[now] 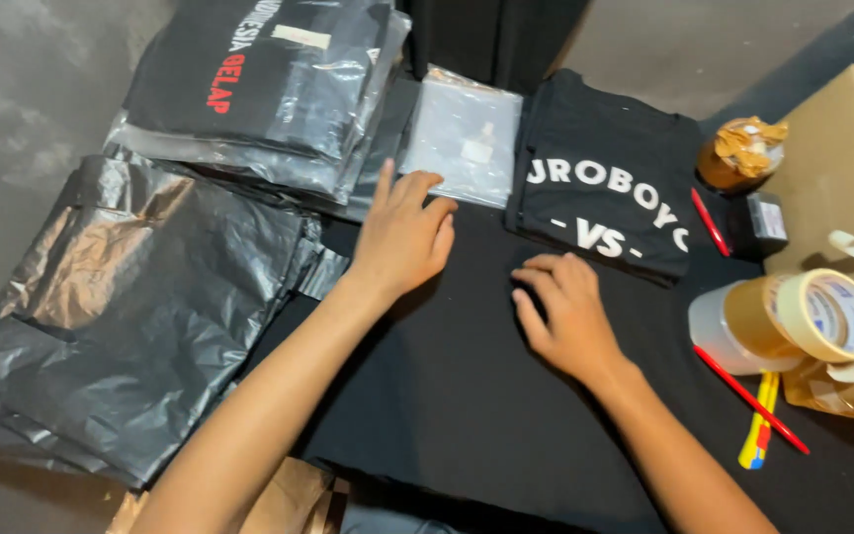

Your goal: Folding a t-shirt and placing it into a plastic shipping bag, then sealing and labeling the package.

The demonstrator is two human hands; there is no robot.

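Both hands lie flat on a black cloth-covered worktop, holding nothing. The left hand, fingers loosely spread, reaches toward a small clear plastic bag just beyond its fingertips. The right hand, fingers slightly curled and together, rests just below a folded black T-shirt with white lettering. Crumpled black plastic bags lie left; tape rolls right.
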